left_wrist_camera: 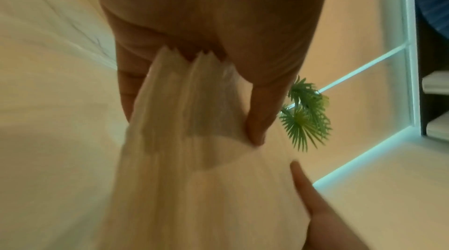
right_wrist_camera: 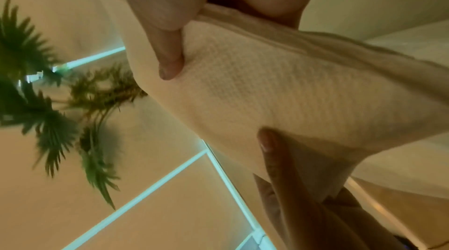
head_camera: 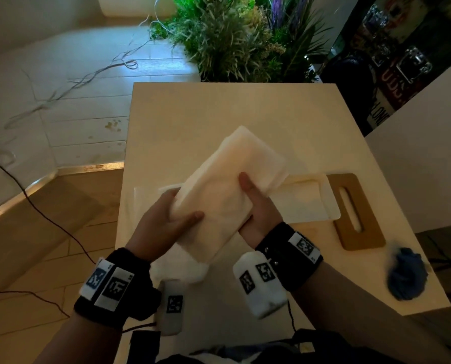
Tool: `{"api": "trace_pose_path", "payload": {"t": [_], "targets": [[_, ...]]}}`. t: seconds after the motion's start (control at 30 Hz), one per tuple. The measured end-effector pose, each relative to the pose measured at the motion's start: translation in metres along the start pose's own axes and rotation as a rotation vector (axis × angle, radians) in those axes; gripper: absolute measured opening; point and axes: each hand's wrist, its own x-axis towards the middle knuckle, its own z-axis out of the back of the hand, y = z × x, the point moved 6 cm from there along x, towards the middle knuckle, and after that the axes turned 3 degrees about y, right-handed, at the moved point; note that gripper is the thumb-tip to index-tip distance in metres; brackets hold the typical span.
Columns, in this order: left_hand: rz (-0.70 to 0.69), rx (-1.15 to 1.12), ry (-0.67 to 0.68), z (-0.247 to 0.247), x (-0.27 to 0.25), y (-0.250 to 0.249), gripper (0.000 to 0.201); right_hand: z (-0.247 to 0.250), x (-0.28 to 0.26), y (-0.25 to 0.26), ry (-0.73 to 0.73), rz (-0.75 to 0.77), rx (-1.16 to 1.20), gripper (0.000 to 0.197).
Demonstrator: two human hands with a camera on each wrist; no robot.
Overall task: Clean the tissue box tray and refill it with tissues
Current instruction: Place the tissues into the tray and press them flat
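Observation:
A thick white stack of tissues [head_camera: 227, 185] is held up above the table, slanting from near left to far right. My left hand [head_camera: 164, 222] grips its near left end, thumb on top. My right hand [head_camera: 255, 206] grips its right side, thumb pressed on the top sheet. In the left wrist view the stack of tissues [left_wrist_camera: 194, 158] runs away from my left hand [left_wrist_camera: 218, 62]. In the right wrist view my right hand [right_wrist_camera: 194, 24] pinches the embossed stack of tissues [right_wrist_camera: 291, 91]. Beneath the stack lies the white tissue box tray [head_camera: 305, 203]. The brown slotted lid [head_camera: 355, 211] lies to its right.
A crumpled blue cloth [head_camera: 407, 274] sits near the table's right front corner. Empty clear wrapping [head_camera: 182, 266] lies under my wrists. The beige table [head_camera: 219, 122] ends close behind at a bank of green plants [head_camera: 245, 40]. Cables [head_camera: 35, 206] trail over the floor on the left.

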Motion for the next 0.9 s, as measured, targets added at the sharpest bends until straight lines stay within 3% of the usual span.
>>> {"api": "trace_pose_path", "payload": {"t": [0.1, 0.17, 0.27, 0.4, 0.47, 0.57, 0.73, 0.9], "targets": [[-0.023, -0.037, 0.033, -0.013, 0.019, -0.026, 0.054, 0.028, -0.008, 0.026, -0.013, 0.003, 0.031, 0.057], [-0.015, -0.071, 0.091, -0.029, 0.035, -0.039, 0.049, 0.058, -0.012, 0.057, -0.086, 0.118, 0.015, 0.049], [0.022, -0.117, 0.178, -0.058, 0.063, -0.050, 0.051, 0.107, -0.018, 0.111, -0.176, 0.267, -0.078, 0.053], [0.049, -0.051, 0.076, -0.091, 0.097, -0.053, 0.045, 0.166, -0.019, 0.156, -0.308, 0.261, -0.579, 0.020], [0.069, 0.052, 0.013, -0.107, 0.105, -0.051, 0.044, 0.182, -0.013, 0.164, -0.296, 0.219, -0.920, 0.011], [0.071, 0.296, -0.037, -0.120, 0.107, -0.052, 0.039, 0.188, -0.005, 0.167, -0.259, 0.167, -1.281, 0.012], [0.057, 0.459, -0.088, -0.122, 0.107, -0.053, 0.027, 0.189, 0.012, 0.164, -0.192, 0.127, -1.463, 0.019], [-0.060, 0.760, -0.042, -0.134, 0.118, -0.055, 0.018, 0.176, 0.021, 0.156, -0.125, 0.025, -1.853, 0.025]]}}
